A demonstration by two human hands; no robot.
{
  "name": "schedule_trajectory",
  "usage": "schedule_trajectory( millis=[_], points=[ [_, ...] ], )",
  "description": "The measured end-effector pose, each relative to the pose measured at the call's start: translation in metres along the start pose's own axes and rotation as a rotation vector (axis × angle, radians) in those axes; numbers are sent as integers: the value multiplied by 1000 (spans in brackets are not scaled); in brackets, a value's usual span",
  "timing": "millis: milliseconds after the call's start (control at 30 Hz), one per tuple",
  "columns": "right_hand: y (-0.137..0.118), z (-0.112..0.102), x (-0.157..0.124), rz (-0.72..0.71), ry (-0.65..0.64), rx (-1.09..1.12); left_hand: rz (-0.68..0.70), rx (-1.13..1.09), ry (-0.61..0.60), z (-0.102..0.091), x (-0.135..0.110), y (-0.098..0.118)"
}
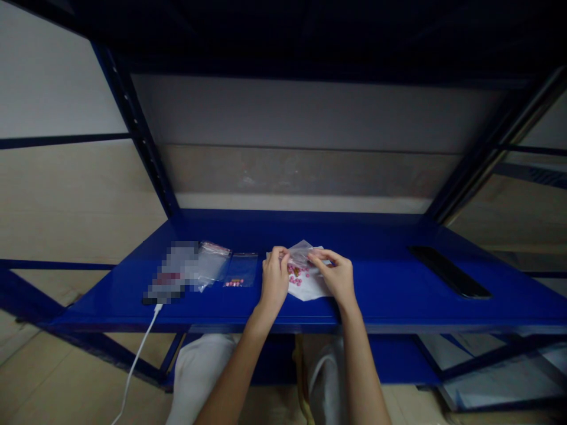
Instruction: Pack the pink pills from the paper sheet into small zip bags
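Observation:
My left hand [274,278] and my right hand [336,273] are both pinched on a small clear plastic bag [302,252], held just above the blue shelf [390,283]. Under the bag lies a white sheet [308,287] with several small pink beads [297,273] scattered on it. To the left of my left hand a small clear zip bag [240,271] lies flat with a few pink beads inside. Further left sits a pile of clear bags [211,264].
A blurred phone-like object [170,274] with a white cable [135,360] lies at the shelf's left front. A dark flat strip [448,271] lies at the right. Blue uprights [133,127] frame the shelf; an upper shelf hangs overhead.

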State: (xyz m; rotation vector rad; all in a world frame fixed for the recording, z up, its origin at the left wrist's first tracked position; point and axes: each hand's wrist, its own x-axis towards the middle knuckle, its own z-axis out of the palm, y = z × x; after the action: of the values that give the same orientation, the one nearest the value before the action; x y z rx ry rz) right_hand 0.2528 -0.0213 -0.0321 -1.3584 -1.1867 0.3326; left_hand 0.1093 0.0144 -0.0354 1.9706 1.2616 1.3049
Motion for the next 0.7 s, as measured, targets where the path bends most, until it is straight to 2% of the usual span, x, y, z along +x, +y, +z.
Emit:
schedule_trajectory(
  millis=[267,400,500,567,700],
  points=[
    [-3,1,-1,-22,38,-48,11,7,-6,0,0,1],
    [-3,1,0,-32,67,-108,36,-11,110,-2,-1,3],
    [1,0,1,-13,124,-136,68,66,201,-4,-1,5],
    [2,-1,1,-2,151,-134,73,155,186,-5,-2,7],
    [-2,0,0,-11,130,-105,102,229,39,-2,-4,8]
  ],
)
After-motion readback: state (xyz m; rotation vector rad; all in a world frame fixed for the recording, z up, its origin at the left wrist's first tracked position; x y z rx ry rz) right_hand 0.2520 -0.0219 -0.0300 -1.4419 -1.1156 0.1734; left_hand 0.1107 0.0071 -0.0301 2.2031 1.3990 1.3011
